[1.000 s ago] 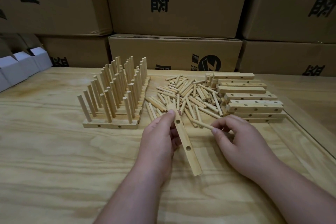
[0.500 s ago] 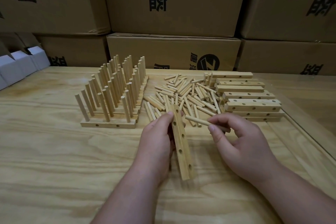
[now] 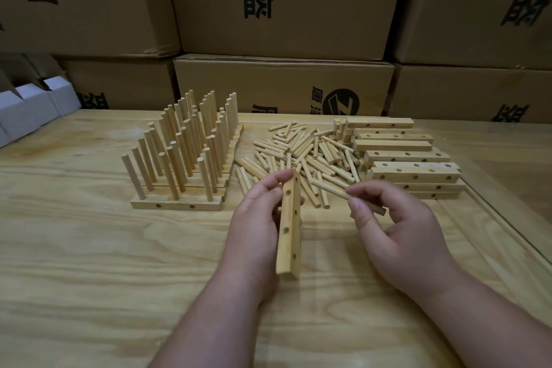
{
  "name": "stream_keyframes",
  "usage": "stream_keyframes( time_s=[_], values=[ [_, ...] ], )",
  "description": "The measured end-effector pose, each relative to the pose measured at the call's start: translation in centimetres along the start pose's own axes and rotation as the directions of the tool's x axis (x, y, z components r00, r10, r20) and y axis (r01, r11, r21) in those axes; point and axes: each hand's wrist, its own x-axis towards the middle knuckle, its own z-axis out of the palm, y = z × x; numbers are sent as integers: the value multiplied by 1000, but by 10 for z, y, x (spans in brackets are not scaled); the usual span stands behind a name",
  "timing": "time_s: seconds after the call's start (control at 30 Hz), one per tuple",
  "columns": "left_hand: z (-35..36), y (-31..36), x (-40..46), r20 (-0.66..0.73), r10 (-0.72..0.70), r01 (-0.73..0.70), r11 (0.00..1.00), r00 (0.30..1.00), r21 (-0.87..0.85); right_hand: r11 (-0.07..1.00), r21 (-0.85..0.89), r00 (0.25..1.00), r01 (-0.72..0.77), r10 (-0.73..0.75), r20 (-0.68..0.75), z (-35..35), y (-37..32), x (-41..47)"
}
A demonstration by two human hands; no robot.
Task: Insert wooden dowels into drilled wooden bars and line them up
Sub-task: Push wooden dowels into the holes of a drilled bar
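Observation:
My left hand (image 3: 254, 227) grips a drilled wooden bar (image 3: 289, 228) near its top end; the bar stands almost upright above the table with its holes facing me and to the right. My right hand (image 3: 397, 236) pinches a single dowel (image 3: 331, 190) between thumb and fingers, its free tip pointing left toward the bar's upper part with a small gap between them. Behind my hands lies a loose pile of dowels (image 3: 304, 152). Finished bars with upright dowels (image 3: 185, 155) stand in rows at the left. A stack of drilled bars without dowels (image 3: 409, 158) sits at the right.
All of this rests on a plywood table (image 3: 89, 263). Stacked cardboard boxes (image 3: 283, 86) wall off the far edge. Small white boxes (image 3: 27, 107) sit at the far left. A raised wooden strip (image 3: 493, 218) runs diagonally along the right side.
My left hand has turned the bar from a slant to nearly upright. My right hand has lifted the dowel off the table and brought it closer to the bar.

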Motion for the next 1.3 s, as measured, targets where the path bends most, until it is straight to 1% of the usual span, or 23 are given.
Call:
stream_keyframes(
  time_s=[0.13, 0.23, 0.3, 0.43, 0.53, 0.6, 0.67, 0.8, 0.87, 0.93, 1.0, 1.03, 1.13, 1.2, 1.3],
  values=[
    [-2, -1, 2, 21, -23, 23, 1000, 1000, 3, 999, 29, 999, -32, 33, -21, 0, 0, 0],
    [-3, -6, 4, 101, -7, 7, 1000, 995, 3, 999, 33, 999, -37, 37, -18, -1, 1, 0],
    [-4, -8, 4, 130, 7, -8, 1000, 992, 10, 998, 43, 999, -44, 45, -19, -2, 0, 1],
    [-3, -12, 5, 97, 70, -78, 994, 993, 78, 998, 48, 999, -48, 49, -20, -1, 1, 1],
    [-1, -10, 3, 71, 67, -76, 990, 995, 121, 997, 55, 998, -59, 60, -19, -1, 4, 0],
    [-1, -12, 4, 58, 57, -62, 994, 997, 86, 997, 47, 998, -65, 66, -16, -1, 5, 0],
    [-1, -13, 5, 81, 57, -60, 997, 995, 40, 997, 43, 997, -69, 70, -17, -1, 5, 0],
    [-1, -15, 7, 136, 74, -80, 996, 988, 34, 996, 43, 997, -77, 78, -13, -2, 4, 0],
    [-1, -15, 7, 138, 73, -78, 996, 988, 31, 997, 34, 997, -74, 75, -15, -2, 3, 1],
    [-2, -13, 6, 132, 53, -53, 999, 990, -2, 997, 31, 997, -72, 73, -23, -2, 3, 1],
    [-4, -12, 4, 118, -2, 9, 998, 993, -65, 997, 37, 997, -72, 73, -29, -1, 3, 0],
    [-5, -12, 4, 92, -22, 26, 999, 995, -46, 996, 41, 997, -73, 74, -30, -1, 3, 0],
    [-3, -12, 4, 40, 9, -13, 996, 999, 93, 998, 36, 998, -57, 58, -36, -1, 2, 0],
    [-1, -10, 2, 46, 34, -40, 989, 998, 141, 1000, 20, 999, -24, 25, -35, 0, 1, 0],
    [-1, -9, 1, 77, 36, -47, 987, 996, 154, 999, 10, 999, 39, -38, -19, 0, 0, 1]
  ],
)
